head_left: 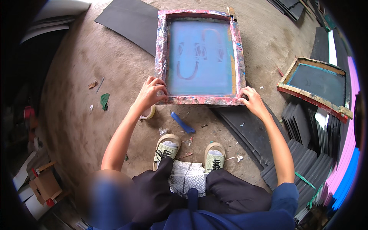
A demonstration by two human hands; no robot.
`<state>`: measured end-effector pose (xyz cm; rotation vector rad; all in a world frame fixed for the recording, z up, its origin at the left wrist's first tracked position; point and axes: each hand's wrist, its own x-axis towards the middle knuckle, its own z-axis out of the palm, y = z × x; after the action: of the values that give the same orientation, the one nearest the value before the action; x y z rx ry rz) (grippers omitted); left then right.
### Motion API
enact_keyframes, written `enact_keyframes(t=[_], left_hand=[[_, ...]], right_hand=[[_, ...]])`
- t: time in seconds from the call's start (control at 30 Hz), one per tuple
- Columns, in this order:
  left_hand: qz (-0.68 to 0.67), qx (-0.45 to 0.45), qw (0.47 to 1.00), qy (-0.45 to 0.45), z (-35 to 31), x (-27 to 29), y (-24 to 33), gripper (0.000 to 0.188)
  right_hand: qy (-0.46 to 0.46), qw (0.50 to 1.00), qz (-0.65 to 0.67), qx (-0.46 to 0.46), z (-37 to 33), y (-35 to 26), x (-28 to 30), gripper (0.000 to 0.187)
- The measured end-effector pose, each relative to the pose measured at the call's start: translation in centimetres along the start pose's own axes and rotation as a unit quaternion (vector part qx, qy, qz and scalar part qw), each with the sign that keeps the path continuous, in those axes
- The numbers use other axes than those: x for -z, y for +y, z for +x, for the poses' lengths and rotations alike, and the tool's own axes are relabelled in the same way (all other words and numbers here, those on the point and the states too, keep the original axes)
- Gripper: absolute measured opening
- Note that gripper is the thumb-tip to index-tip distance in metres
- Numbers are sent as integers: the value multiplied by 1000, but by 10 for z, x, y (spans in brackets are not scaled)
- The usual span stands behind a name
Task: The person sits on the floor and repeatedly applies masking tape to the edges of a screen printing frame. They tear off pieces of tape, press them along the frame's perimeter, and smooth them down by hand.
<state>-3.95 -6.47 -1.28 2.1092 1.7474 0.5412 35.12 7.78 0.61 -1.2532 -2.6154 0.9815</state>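
Frame (201,100) held by its two near corners

The rectangular frame, its bars streaked with red, pink and white paint, is out in front of the person, beyond the shoes (214,151) and above the concrete floor (76,126). The left hand (152,93) is closed on the near left corner, fingers curled over the bar. The right hand (251,99) pinches the near right corner, thumb and fingers close together. The two hands are about the frame's width apart, and the rest of it stretches away ahead of them. Whether it rests on something or is held up cannot be told from this angle. Inside it is a bluish sheet (203,57) with darker curved marks.

Just below the left hand, partly hidden, is a roll of tape (148,114); a blue strip (182,122) lies nearby, toward the shoes. A black board (126,25) shows past the frame's far left side. Well to the right of the right hand, a second frame (312,101) sits tilted beside stacked dark sheets (297,124).
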Motion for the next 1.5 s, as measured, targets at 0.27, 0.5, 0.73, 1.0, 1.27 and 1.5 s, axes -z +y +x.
enact_keyframes(t=[0.27,0.5,0.73,1.0,1.27,1.5], left_hand=[[-16,-12,999,-43,-4,3,-3,20],[-145,40,988,38,-13,21,22,18],[-150,133,976,84,-13,92,67,18],[-110,85,972,190,-18,140,100,24],[-176,164,963,124,-27,173,118,24],[-165,195,964,66,-7,152,76,30]], right_hand=[[48,997,-51,14,-19,-33,12,13],[137,990,15,-9,-29,-54,49,10],[207,973,88,-57,-37,-89,86,14],[229,957,173,-47,-49,-101,130,17],[263,950,145,-87,-65,-131,161,13],[157,979,76,-105,-24,-89,144,15]])
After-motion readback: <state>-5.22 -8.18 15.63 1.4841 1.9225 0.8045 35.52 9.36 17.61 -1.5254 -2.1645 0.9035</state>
